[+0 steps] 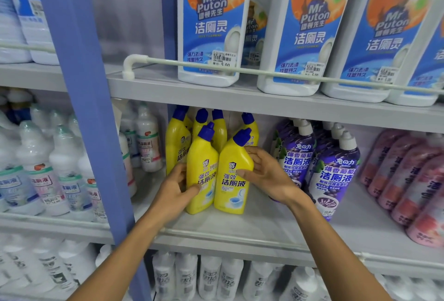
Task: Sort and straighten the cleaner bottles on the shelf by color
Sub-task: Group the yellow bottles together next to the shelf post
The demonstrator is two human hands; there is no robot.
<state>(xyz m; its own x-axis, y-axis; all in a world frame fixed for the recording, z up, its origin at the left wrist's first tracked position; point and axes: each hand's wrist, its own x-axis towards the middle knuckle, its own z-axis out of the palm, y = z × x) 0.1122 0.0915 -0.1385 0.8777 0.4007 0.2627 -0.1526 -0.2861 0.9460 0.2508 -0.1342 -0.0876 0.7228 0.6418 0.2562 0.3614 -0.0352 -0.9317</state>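
Several yellow cleaner bottles with blue caps stand on the middle shelf (252,228). Two are at the front: the left front yellow bottle (200,168) and the right front yellow bottle (234,180), side by side and touching. My left hand (176,186) grips the left one from its left side, thumb on the label. My right hand (264,172) holds the right one from its right side, fingers wrapped over its shoulder. To their right stand purple bottles (334,176) with white caps, then pink bottles (408,188).
A blue upright post (86,108) divides the shelving; clear-and-white bottles (38,171) fill the left bay. Large white Mr Puton bottles (211,24) stand on the upper shelf behind a white rail (264,72). White bottles (216,276) line the lowest shelf.
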